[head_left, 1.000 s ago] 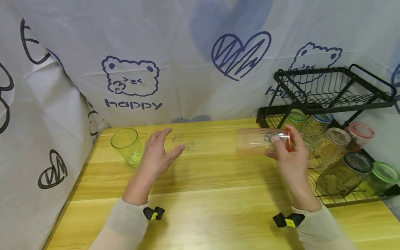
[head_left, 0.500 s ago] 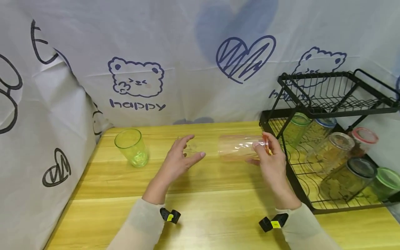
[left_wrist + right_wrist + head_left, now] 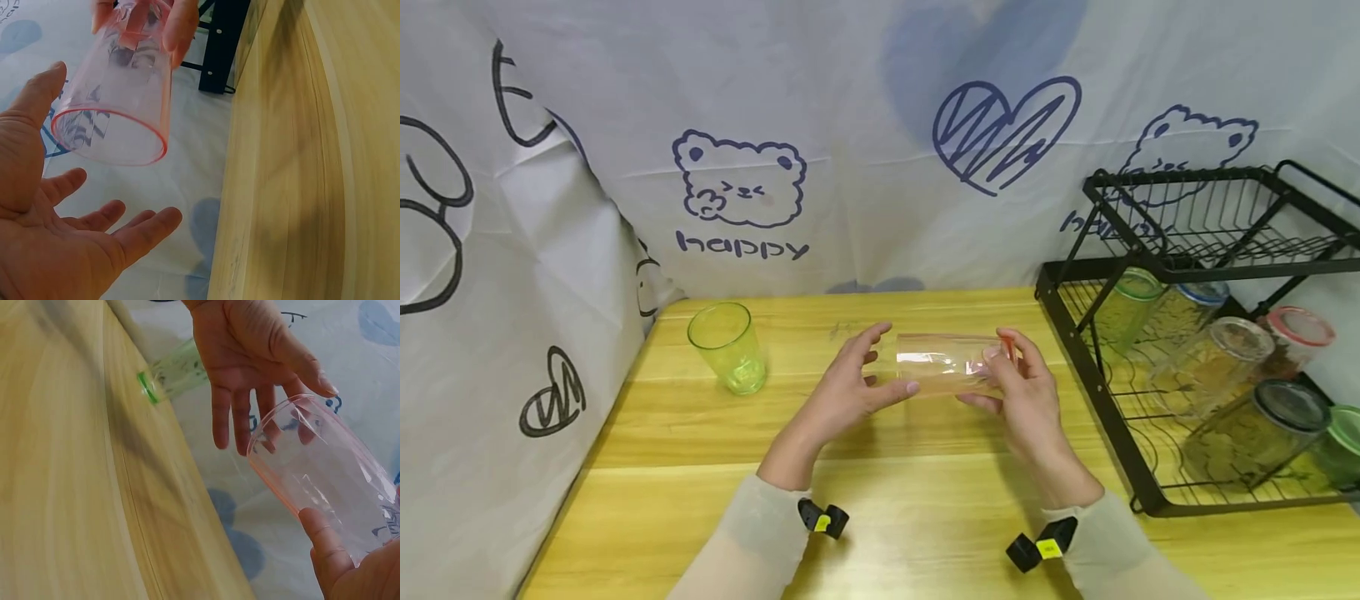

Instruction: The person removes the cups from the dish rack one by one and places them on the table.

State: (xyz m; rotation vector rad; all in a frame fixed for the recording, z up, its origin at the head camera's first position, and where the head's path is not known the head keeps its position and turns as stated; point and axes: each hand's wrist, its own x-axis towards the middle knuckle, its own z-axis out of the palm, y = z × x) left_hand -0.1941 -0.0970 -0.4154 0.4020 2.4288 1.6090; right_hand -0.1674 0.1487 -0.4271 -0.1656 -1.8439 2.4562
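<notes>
My right hand [image 3: 1028, 392] grips a clear pink drinking glass [image 3: 940, 363] by its base end. The glass lies sideways in the air over the table, its open mouth toward my left hand [image 3: 848, 387]. In the left wrist view the rim of the pink glass [image 3: 119, 81] faces my spread left fingers, with the right fingers around the far end. The left thumb and fingers stand on either side of the mouth, right at the rim. Farther left, a yellow-green glass [image 3: 722, 346] stands upright on the table.
A black two-tier wire rack [image 3: 1100, 396] occupies the right side; several coloured glasses, such as a grey one [image 3: 1255, 433], stand upside down on its lower tier. A printed white cloth [image 3: 872, 208] hangs behind the wooden table [image 3: 880, 483] and along its left side.
My right hand has carried the pink glass leftward, away from the rack. My left hand has moved right, from beside the yellow-green glass to the pink glass's mouth.
</notes>
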